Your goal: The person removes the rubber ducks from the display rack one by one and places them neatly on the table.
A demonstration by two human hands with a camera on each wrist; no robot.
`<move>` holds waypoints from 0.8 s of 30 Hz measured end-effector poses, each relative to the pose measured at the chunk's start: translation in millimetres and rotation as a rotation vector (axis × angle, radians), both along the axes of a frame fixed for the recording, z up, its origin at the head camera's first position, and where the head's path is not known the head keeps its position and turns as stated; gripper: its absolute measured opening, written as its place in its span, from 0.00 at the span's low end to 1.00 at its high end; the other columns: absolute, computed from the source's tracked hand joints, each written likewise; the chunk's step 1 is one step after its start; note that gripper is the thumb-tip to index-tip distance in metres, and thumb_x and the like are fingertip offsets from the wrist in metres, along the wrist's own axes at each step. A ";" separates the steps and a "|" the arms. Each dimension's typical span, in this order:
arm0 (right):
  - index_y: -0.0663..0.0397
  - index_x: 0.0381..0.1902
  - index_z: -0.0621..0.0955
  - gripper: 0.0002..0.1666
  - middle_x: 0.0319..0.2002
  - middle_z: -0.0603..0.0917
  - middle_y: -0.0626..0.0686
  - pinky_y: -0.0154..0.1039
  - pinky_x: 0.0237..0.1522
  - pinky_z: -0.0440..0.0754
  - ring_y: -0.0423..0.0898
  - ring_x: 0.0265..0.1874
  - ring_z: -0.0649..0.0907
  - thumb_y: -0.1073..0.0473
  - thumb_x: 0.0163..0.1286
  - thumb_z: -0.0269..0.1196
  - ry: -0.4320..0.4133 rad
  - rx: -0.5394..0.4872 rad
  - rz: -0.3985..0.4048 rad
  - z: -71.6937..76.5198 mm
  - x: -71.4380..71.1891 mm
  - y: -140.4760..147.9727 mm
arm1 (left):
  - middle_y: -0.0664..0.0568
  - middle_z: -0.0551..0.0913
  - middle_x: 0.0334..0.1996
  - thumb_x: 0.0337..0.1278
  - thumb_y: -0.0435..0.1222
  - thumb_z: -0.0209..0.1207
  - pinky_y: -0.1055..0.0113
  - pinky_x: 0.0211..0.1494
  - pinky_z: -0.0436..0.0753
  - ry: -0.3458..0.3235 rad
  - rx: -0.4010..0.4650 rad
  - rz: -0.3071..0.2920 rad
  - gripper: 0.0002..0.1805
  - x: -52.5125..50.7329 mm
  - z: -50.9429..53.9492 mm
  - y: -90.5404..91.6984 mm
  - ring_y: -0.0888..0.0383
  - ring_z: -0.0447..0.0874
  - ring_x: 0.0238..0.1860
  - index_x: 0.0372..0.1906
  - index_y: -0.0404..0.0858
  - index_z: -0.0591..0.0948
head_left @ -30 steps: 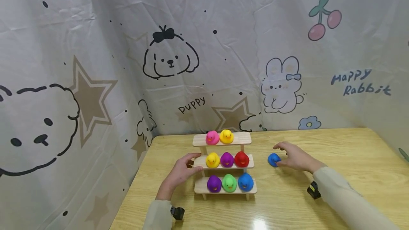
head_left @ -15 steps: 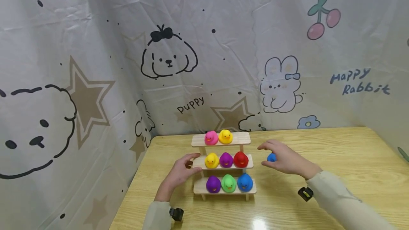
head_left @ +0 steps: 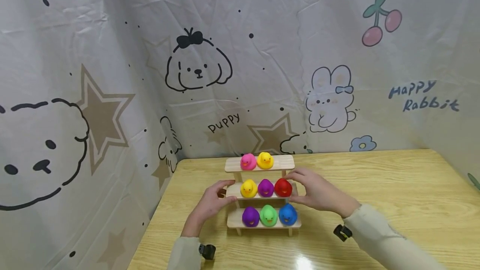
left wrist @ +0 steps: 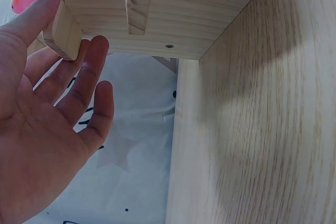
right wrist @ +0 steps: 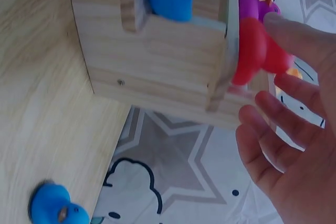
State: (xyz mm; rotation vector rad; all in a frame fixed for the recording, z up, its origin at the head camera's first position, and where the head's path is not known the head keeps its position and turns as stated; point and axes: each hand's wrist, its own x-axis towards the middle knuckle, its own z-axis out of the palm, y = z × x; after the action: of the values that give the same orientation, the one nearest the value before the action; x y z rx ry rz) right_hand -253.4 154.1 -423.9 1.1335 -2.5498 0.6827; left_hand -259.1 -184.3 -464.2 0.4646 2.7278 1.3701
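A three-tier wooden display shelf (head_left: 283,162) holds rubber ducks. My left hand (head_left: 209,204) grips the left end of its middle tier; in the left wrist view the thumb lies on one side of the board end (left wrist: 64,34), with fingers on the other. My right hand (head_left: 318,191) is at the right end of that tier, beside a red duck (head_left: 283,188), its fingers loosely bent. In the right wrist view the thumb overlaps the duck's edge; contact is unclear. A loose blue duck (right wrist: 51,206) sits on the table, hidden from the head view.
Purple (head_left: 266,188) and yellow (head_left: 248,188) ducks share the middle tier. Pink (head_left: 248,161) and yellow (head_left: 265,160) ones stand above; purple (head_left: 250,216), green (head_left: 268,215) and blue (head_left: 287,214) below. A printed curtain (head_left: 262,74) hangs behind the wooden table (head_left: 397,186).
My right hand has moved left from the loose blue duck to the right end of the middle tier, leaving that duck on the table. The left hand keeps its hold.
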 end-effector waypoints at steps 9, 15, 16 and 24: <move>0.58 0.49 0.79 0.28 0.48 0.78 0.54 0.43 0.43 0.80 0.47 0.43 0.79 0.54 0.52 0.74 -0.001 -0.031 -0.046 -2.9 4.2 -15.4 | 0.48 0.75 0.58 0.56 0.47 0.64 0.56 0.50 0.74 0.005 -0.001 0.008 0.29 -0.2 -0.1 0.3 0.52 0.74 0.46 0.62 0.42 0.74; 0.55 0.48 0.79 0.23 0.48 0.78 0.53 0.40 0.40 0.80 0.45 0.41 0.79 0.54 0.56 0.72 -0.018 -0.053 -0.063 -3.0 5.7 -15.1 | 0.49 0.75 0.58 0.56 0.47 0.63 0.56 0.49 0.74 0.001 0.001 0.008 0.29 -0.2 -1.2 0.3 0.52 0.74 0.45 0.62 0.42 0.74; 0.54 0.48 0.79 0.23 0.48 0.78 0.52 0.40 0.40 0.80 0.45 0.40 0.79 0.54 0.56 0.72 -0.023 -0.060 -0.065 -3.0 6.0 -13.9 | 0.48 0.75 0.58 0.56 0.48 0.63 0.57 0.49 0.74 -0.001 0.000 0.008 0.29 -0.3 -1.4 0.3 0.52 0.74 0.45 0.62 0.43 0.74; 0.50 0.47 0.80 0.22 0.43 0.78 0.45 0.38 0.39 0.80 0.41 0.39 0.79 0.57 0.54 0.73 -0.028 -0.098 -0.097 0.8 7.3 4.8 | 0.48 0.74 0.58 0.56 0.48 0.63 0.57 0.48 0.74 -0.008 -0.006 0.015 0.29 -1.1 -3.3 -0.6 0.52 0.73 0.45 0.62 0.43 0.74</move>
State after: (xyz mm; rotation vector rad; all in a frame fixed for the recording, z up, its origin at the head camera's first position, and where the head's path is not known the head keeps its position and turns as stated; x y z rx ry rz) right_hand -246.1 159.0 -423.0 0.9689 -2.5445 0.7952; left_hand -260.2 -184.9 -467.5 0.4385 2.7336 1.3643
